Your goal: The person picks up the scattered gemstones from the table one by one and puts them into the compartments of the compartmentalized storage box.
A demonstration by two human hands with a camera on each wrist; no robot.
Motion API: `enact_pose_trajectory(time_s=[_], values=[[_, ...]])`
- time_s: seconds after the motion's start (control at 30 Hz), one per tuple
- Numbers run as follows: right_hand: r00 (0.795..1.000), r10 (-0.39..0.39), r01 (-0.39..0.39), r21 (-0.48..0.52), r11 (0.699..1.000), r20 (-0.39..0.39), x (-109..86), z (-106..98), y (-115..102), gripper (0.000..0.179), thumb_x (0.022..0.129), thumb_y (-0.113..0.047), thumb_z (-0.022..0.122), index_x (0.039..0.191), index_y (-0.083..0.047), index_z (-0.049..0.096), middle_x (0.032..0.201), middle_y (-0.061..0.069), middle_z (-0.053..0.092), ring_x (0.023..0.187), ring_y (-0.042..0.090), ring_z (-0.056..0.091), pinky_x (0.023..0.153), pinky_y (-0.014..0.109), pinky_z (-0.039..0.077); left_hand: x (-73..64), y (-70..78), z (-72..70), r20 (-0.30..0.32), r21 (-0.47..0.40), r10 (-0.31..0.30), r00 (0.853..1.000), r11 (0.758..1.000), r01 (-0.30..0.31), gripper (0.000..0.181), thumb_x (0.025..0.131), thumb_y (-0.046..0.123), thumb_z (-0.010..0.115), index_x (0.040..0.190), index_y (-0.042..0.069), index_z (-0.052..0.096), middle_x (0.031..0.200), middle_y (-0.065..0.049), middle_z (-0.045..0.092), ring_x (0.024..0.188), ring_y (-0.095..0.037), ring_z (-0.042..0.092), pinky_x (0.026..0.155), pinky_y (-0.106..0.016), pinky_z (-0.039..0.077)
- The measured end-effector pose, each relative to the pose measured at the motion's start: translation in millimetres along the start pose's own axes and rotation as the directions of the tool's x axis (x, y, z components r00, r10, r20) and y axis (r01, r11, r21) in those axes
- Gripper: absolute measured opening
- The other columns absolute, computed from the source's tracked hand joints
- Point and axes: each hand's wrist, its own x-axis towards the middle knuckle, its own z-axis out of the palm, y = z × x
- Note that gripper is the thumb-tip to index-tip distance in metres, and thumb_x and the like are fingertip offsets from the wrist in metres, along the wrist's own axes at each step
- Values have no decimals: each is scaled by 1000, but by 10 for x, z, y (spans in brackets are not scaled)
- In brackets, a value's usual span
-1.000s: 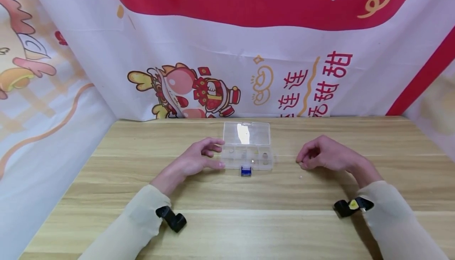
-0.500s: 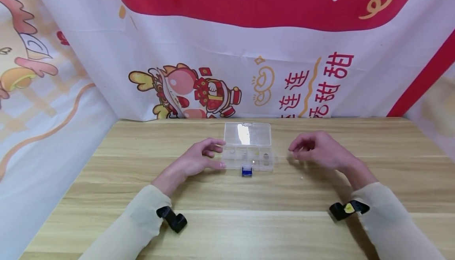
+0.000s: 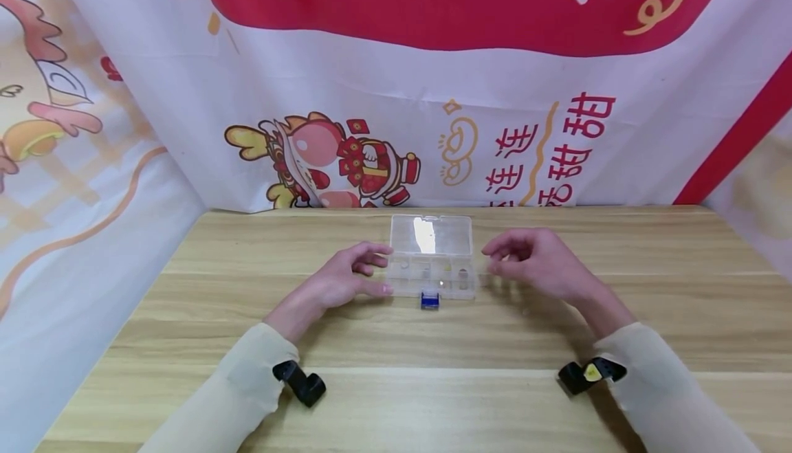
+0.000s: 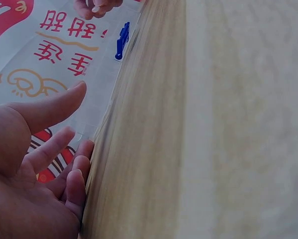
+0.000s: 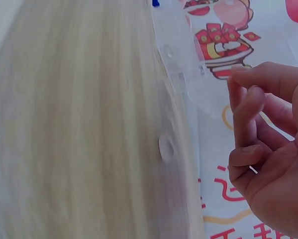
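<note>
A clear plastic compartment box point(image 3: 405, 288) lies on the table with its lid point(image 3: 454, 236) raised at the back and a blue latch point(image 3: 430, 300) at the front. Several tiny pieces sit in its compartments. At the box's left end rests my left hand point(image 3: 337, 278), thumb and fingers spread and relaxed along the edge. My right hand point(image 3: 541, 264) hovers just right of the box, thumb and index fingertips together. They pinch a tiny pale piece point(image 4: 95, 9), mostly hidden by the fingers. A small clear round piece point(image 5: 166, 148) lies on the table below the right hand.
The wooden table point(image 3: 396, 405) ends at a white printed cloth point(image 3: 396, 68) hanging behind it, and another cloth side point(image 3: 93, 247) borders the left. Black wrist cameras point(image 3: 300, 383) sit on both sleeves.
My right hand has lifted from the table with the tiny pale piece and moved left, close to the box. The left hand and the box have stayed in place.
</note>
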Motion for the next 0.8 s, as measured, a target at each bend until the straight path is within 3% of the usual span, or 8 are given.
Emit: enact_pose_trajectory(time_s=[0.8], values=[[992, 80, -70, 97, 993, -96, 32, 300, -233, 28, 94, -22, 82, 119, -10, 79, 112, 7, 78, 94, 24, 63, 75, 26, 55, 2, -4, -5, 8, 5, 11, 1000, 1000, -12, 63, 89, 21, 86, 146, 27, 60, 144, -3, 63, 127, -27, 51, 111, -45, 42]])
